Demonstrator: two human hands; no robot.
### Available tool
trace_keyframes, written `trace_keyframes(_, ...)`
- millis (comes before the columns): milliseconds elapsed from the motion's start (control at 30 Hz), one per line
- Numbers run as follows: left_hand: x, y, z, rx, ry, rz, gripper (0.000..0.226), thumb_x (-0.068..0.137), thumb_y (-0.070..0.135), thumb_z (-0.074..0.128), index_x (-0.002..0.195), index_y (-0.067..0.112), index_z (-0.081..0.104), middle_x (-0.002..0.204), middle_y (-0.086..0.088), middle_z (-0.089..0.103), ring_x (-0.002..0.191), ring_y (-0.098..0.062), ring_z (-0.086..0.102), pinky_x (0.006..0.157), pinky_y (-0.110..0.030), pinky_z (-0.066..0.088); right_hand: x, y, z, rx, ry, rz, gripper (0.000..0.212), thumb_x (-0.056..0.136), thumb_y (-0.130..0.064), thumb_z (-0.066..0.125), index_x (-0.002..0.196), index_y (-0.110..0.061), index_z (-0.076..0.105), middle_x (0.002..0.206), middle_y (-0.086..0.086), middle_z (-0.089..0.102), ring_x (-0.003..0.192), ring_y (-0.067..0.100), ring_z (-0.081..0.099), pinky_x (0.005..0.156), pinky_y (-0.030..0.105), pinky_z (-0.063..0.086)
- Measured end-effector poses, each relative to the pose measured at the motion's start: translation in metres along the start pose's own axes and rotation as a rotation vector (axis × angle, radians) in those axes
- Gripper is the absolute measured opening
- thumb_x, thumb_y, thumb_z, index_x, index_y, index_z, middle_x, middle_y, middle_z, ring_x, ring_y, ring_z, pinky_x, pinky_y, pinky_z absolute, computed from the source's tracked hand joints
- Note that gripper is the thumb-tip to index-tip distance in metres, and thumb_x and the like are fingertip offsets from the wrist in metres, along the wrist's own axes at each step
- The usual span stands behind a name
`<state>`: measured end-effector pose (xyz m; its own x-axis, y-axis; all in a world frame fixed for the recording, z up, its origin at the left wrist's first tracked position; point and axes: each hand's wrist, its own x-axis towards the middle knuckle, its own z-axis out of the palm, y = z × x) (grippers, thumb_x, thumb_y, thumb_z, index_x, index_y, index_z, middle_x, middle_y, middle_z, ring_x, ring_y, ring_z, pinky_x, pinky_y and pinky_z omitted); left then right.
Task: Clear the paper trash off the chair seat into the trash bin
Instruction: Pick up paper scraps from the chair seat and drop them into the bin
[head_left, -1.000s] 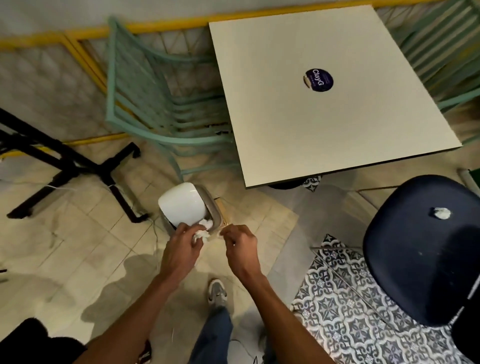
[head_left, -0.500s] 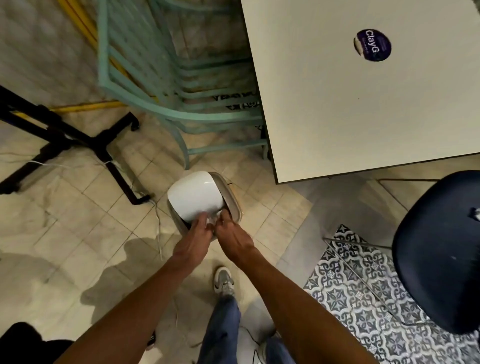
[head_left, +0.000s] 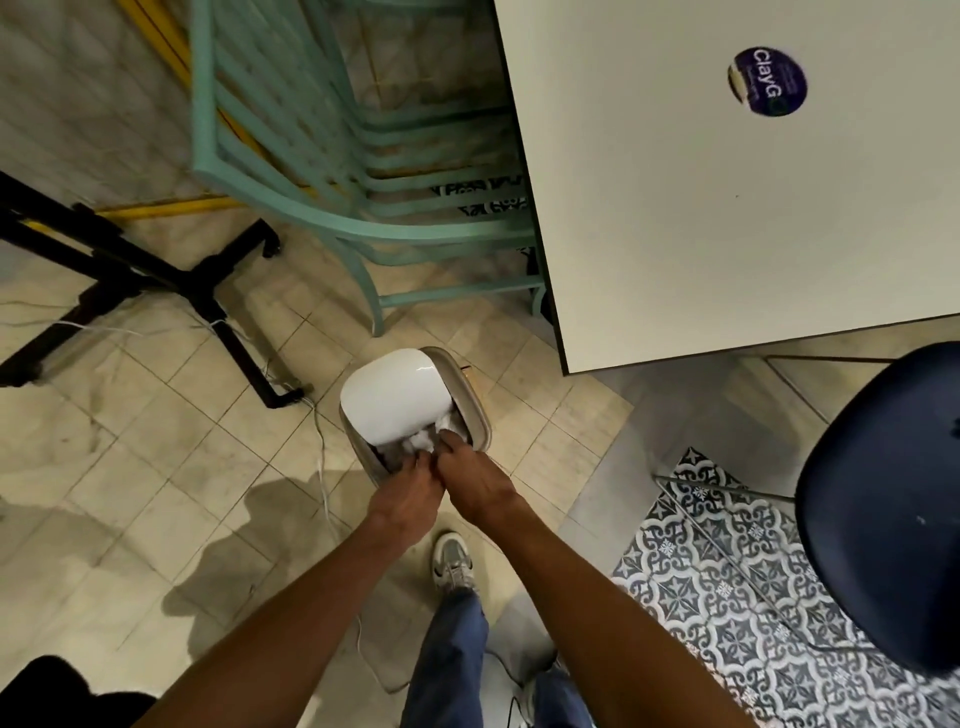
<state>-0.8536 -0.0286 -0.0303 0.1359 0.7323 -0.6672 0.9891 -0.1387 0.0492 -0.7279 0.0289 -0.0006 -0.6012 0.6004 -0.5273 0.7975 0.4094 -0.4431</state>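
Note:
A small grey trash bin (head_left: 479, 410) stands on the tiled floor, its white lid (head_left: 395, 395) tipped up. Crumpled white paper (head_left: 432, 440) lies in the opening. My left hand (head_left: 408, 499) and my right hand (head_left: 475, 483) meet at the bin's front edge. Their fingertips dip into the opening and touch the paper, so the grip is hidden. The dark blue chair seat (head_left: 883, 493) is at the right. A small white scrap (head_left: 957, 426) shows on it at the frame's edge.
A white table (head_left: 727, 218) with a round sticker overhangs the bin's far right. A teal slatted chair (head_left: 363, 208) stands behind the bin, and a black stand base (head_left: 156, 270) with loose cables to the left. My shoe (head_left: 453, 561) is just below the bin.
My left hand carried the crumpled paper down into the bin's opening, and both hands closed in on the rim. My view dropped and shifted left, pushing the chair seat toward the right edge.

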Motion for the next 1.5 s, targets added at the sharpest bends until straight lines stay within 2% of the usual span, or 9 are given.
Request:
trace_keyframes(100,-0.021,0.009,-0.027,-0.005,0.091,0.011,0.045,0.101,0.022,0.049,0.144,0.008,0.047,0.135,-0.016,0.054,0.127,-0.029,0.050,0.108,-0.041,0.044,-0.026,0.001,-0.013,0.162,0.127,0.087,0.059,0.090,0.011,0.057,0.144,-0.010,0.054,0.146,0.010,0.053,0.112,0.037,0.068,0.086,0.043,0.059)
trace_keyframes(233,-0.047,0.026,-0.061,-0.129,0.179,-0.034,0.044,0.097,0.029,0.059,0.140,0.020,0.052,0.130,-0.003,0.061,0.122,-0.021,0.058,0.098,-0.034,0.053,-0.069,0.011,-0.025,0.247,0.275,0.216,0.049,0.098,-0.002,0.059,0.145,-0.015,0.054,0.147,0.008,0.054,0.100,0.031,0.071,0.077,0.035,0.057)
trace_keyframes(333,-0.056,0.046,-0.076,-0.189,0.296,-0.020,0.048,0.095,0.030,0.062,0.141,0.026,0.049,0.128,0.000,0.065,0.117,-0.018,0.062,0.093,-0.035,0.057,-0.106,0.029,-0.034,0.265,0.404,0.277,0.046,0.100,-0.011,0.062,0.145,-0.019,0.054,0.145,0.004,0.054,0.104,0.025,0.071,0.080,0.032,0.060)
trace_keyframes(467,-0.057,0.108,-0.113,-0.209,0.363,0.016,0.048,0.098,0.035,0.057,0.144,0.028,0.045,0.134,0.002,0.062,0.113,-0.019,0.064,0.088,-0.037,0.058,-0.162,0.078,-0.052,0.319,0.528,0.368,0.040,0.102,-0.013,0.060,0.142,-0.018,0.057,0.142,0.002,0.057,0.111,0.024,0.068,0.089,0.034,0.058)
trace_keyframes(667,-0.034,0.239,-0.161,-0.230,0.437,0.180,0.041,0.095,0.025,0.065,0.135,0.019,0.059,0.123,-0.003,0.068,0.104,-0.022,0.066,0.081,-0.037,0.058,-0.240,0.175,-0.076,0.376,0.655,0.516,0.038,0.099,-0.017,0.061,0.137,-0.023,0.058,0.134,-0.001,0.062,0.108,0.024,0.070,0.088,0.036,0.060)
trace_keyframes(833,0.011,0.367,-0.184,-0.193,0.425,0.271,0.041,0.100,0.031,0.057,0.140,0.024,0.054,0.129,0.001,0.065,0.114,-0.018,0.062,0.086,-0.036,0.058,-0.306,0.290,-0.084,0.366,0.705,0.615,0.038,0.096,-0.014,0.060,0.133,-0.019,0.060,0.133,0.003,0.064,0.107,0.030,0.070,0.088,0.041,0.060)
trace_keyframes(1033,0.067,0.506,-0.198,-0.189,0.341,0.338,0.036,0.099,0.031,0.054,0.134,0.025,0.054,0.124,-0.001,0.065,0.110,-0.023,0.062,0.084,-0.039,0.056,-0.377,0.424,-0.091,0.378,0.714,0.759,0.035,0.095,-0.012,0.055,0.129,-0.015,0.065,0.129,0.008,0.066,0.107,0.038,0.066,0.084,0.044,0.056)
trace_keyframes(1167,0.107,0.576,-0.202,-0.183,0.270,0.379,0.031,0.098,0.030,0.053,0.128,0.025,0.053,0.122,-0.003,0.063,0.110,-0.026,0.061,0.084,-0.041,0.056,-0.412,0.505,-0.090,0.377,0.684,0.841,0.016,0.092,-0.011,0.058,0.107,-0.013,0.064,0.108,0.012,0.065,0.093,0.042,0.065,0.070,0.044,0.053)
trace_keyframes(1500,0.258,0.696,-0.197,-0.031,0.097,0.439,0.046,0.099,0.039,0.051,0.139,0.018,0.043,0.135,-0.009,0.055,0.121,-0.033,0.055,0.094,-0.047,0.053,-0.419,0.683,-0.086,0.513,0.718,1.039,0.042,0.096,-0.012,0.056,0.137,-0.016,0.051,0.137,0.016,0.053,0.116,0.046,0.058,0.090,0.055,0.056)
